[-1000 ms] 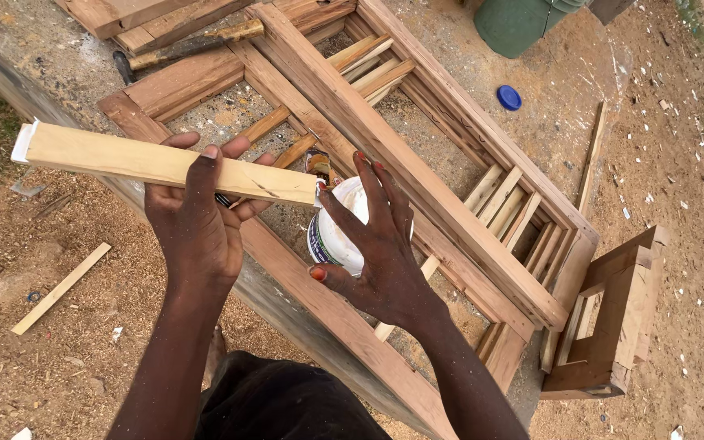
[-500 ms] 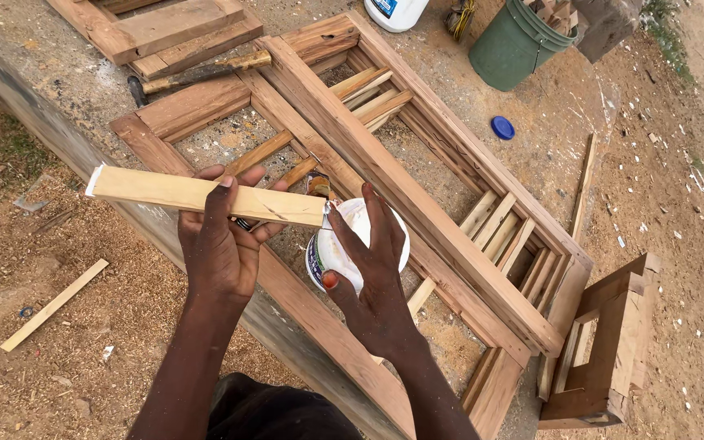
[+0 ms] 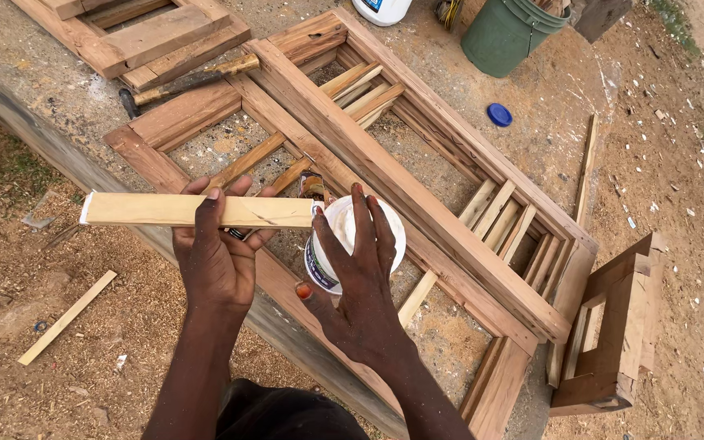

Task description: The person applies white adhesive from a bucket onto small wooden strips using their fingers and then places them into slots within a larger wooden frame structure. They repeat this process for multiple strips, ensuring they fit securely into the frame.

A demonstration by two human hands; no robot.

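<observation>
My left hand (image 3: pixel 215 259) grips a pale flat wooden slat (image 3: pixel 156 209), held level with one end touching the rim of a white tub of white glue (image 3: pixel 352 243). My right hand (image 3: pixel 360 285) rests over the tub, fingers spread across its open top and side. Both are above a large reddish wooden frame (image 3: pixel 417 195) lying on a concrete slab. Inside the frame's openings lie loose slats (image 3: pixel 360 90).
A hammer (image 3: pixel 181 81) lies across the frame's far left corner. A green bucket (image 3: pixel 507 33), a blue lid (image 3: pixel 499 115) and a white container (image 3: pixel 380 8) stand beyond. A small wooden box frame (image 3: pixel 613 334) sits at right. A loose strip (image 3: pixel 65 318) lies on the sawdust ground.
The view has shifted so the far end of the frame shows more. Both hands kept their hold; the slat's end has moved closer to the tub's rim.
</observation>
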